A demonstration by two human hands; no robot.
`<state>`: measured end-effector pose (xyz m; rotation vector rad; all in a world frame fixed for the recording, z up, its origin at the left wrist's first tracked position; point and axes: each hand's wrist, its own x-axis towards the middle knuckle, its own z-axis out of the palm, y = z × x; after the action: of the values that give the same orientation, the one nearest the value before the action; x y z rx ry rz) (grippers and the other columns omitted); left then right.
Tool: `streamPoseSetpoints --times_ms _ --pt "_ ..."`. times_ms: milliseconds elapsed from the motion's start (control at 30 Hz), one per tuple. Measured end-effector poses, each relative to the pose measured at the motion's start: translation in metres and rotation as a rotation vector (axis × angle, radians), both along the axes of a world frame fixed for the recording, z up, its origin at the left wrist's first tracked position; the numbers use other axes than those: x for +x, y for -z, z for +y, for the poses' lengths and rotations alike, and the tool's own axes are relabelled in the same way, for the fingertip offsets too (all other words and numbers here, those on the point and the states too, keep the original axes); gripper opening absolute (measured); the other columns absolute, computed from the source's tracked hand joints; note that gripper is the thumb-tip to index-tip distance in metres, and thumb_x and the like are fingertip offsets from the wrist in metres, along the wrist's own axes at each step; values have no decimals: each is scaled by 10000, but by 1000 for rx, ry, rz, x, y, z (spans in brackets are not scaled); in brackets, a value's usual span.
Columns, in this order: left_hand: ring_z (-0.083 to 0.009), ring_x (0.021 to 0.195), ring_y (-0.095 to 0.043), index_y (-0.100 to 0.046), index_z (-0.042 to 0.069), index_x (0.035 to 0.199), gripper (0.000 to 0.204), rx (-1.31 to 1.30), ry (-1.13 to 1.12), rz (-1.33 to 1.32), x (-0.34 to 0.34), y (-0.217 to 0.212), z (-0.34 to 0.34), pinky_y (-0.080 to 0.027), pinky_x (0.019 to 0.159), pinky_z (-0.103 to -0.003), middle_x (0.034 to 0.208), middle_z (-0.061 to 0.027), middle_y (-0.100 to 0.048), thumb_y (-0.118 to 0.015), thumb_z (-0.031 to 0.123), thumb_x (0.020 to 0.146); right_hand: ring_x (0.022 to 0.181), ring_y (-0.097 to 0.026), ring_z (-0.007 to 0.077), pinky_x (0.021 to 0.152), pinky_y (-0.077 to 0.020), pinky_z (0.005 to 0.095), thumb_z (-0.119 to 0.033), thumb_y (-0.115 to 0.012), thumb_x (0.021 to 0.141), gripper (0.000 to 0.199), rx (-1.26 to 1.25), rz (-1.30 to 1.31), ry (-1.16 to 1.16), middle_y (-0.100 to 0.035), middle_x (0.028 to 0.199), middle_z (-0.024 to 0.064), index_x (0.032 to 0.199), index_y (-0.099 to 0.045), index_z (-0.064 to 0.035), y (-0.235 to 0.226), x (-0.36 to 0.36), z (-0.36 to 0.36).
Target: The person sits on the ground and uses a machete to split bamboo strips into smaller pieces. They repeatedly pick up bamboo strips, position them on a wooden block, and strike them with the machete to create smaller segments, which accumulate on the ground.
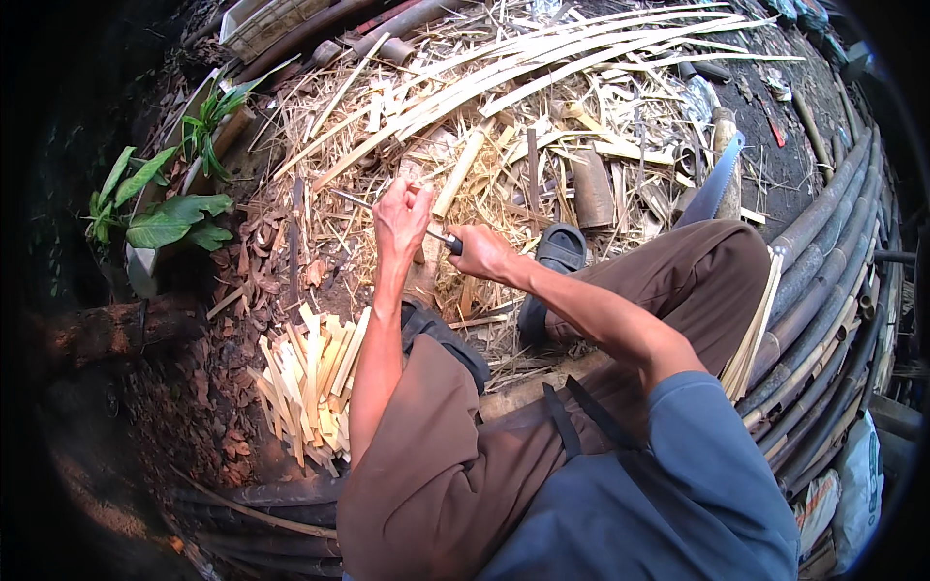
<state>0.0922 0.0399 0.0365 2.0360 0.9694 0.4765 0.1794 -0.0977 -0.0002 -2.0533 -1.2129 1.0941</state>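
Note:
My left hand is closed around a short pale bamboo piece, held upright over the ground between my knees. A knife is gripped by its dark handle in my right hand; its thin blade passes behind my left hand and points left. Both hands are close together, nearly touching. A pile of cut pale bamboo sticks lies on the ground just left of my left forearm.
Long split bamboo strips and shavings cover the ground ahead. A saw blade rests by my right knee, a dark sandal near it. Dark bamboo poles run along the right. Green plants grow at left.

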Motion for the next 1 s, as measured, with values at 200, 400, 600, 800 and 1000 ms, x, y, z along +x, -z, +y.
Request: streamPoseSetpoints --times_ms 200,400,600,800,1000 --pt "-146 549 -584 -642 23 954 309 47 67 -16 -5 -3 -9 -470 522 -336 589 -49 -601 -729 314 895 893 -701 398 773 -565 486 -153 -634 858 305 5 173 -4 -700 898 253 1144 -627 -48 26 -10 -7" --pt "-171 541 -598 -629 12 909 319 10 78 -54 -6 -5 2 -493 540 -347 608 -70 -635 -747 308 880 739 -691 392 680 -561 484 -172 -655 817 258 96 80 23 -684 771 221 1036 -631 -39 53 -11 -7" --pt "-159 549 -593 -617 10 955 267 99 67 -71 -15 -10 -9 -485 530 -317 618 -62 -631 -752 227 881 794 -696 352 728 -547 464 -168 -670 809 213 146 -233 14 -670 786 222 948 -630 -11 51 -21 -6" --pt "-139 534 -581 -595 23 904 258 114 41 -45 -22 -6 -10 -462 508 -316 610 -69 -626 -759 220 879 805 -681 405 721 -553 481 -191 -642 823 228 27 -135 -60 -686 837 230 981 -626 -28 57 -25 -9" --pt "-157 519 -579 -593 19 897 274 126 23 -78 -22 -13 -18 -453 494 -330 601 -79 -624 -757 239 885 737 -675 402 698 -528 473 -141 -587 808 169 61 135 1 -648 710 247 895 -654 -13 70 -28 -15"
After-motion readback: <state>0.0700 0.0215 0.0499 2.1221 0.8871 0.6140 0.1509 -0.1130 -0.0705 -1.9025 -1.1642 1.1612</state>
